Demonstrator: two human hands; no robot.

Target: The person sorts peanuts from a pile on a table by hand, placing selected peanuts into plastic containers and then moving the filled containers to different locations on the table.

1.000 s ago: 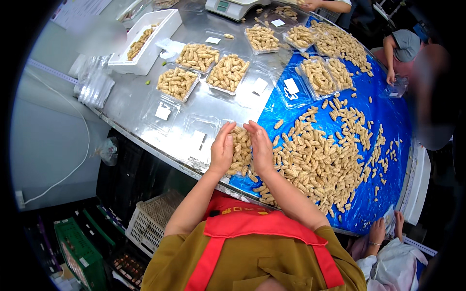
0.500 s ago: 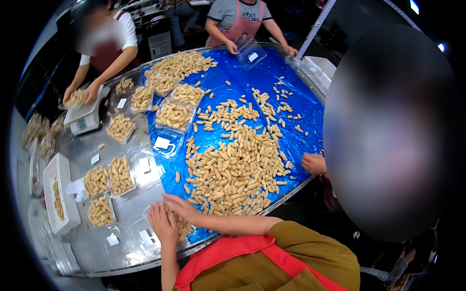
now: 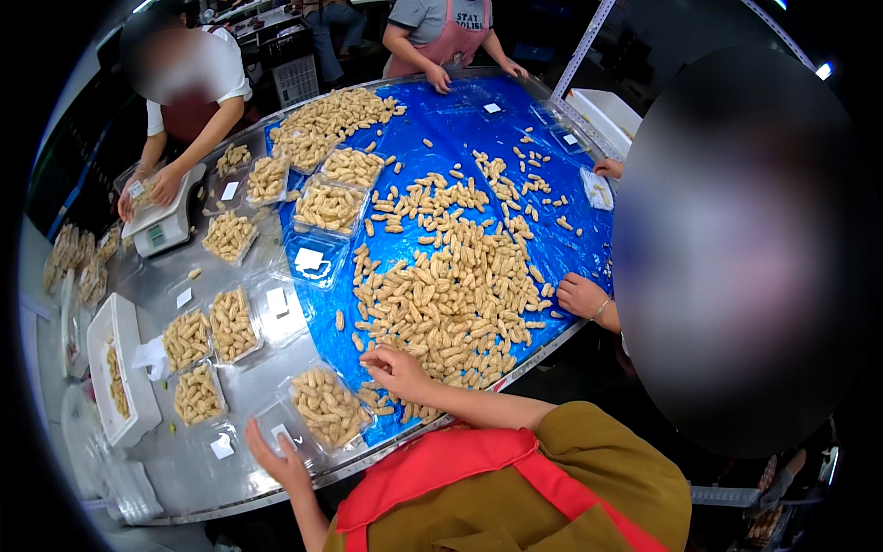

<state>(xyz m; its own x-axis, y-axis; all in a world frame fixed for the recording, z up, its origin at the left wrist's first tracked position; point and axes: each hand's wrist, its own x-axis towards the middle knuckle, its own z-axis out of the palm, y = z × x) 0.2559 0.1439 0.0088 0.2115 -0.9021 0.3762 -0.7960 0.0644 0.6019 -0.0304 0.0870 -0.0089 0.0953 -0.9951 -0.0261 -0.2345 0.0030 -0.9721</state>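
Observation:
Peanuts in their shells fill a clear plastic box near the table's front edge. Its clear lid, folded out to the left, carries a white label. My left hand is open at that lid, thumb apart from the fingers. Just beyond the box, my right hand hovers at the near left edge of the big peanut pile. Its fingers are closed in a pinch; what they hold, if anything, is too small to make out.
More filled boxes stand to the left, near a white tub. A person at the far left handles peanuts over a white scale. Blue sheeting covers the right side. Across the table stands another person; a co-worker's hand rests near the right edge.
Both my hands have come off the peanuts in the box: the left down and left to the lid, the right up and right toward the pile. The person opposite has lowered a clear box.

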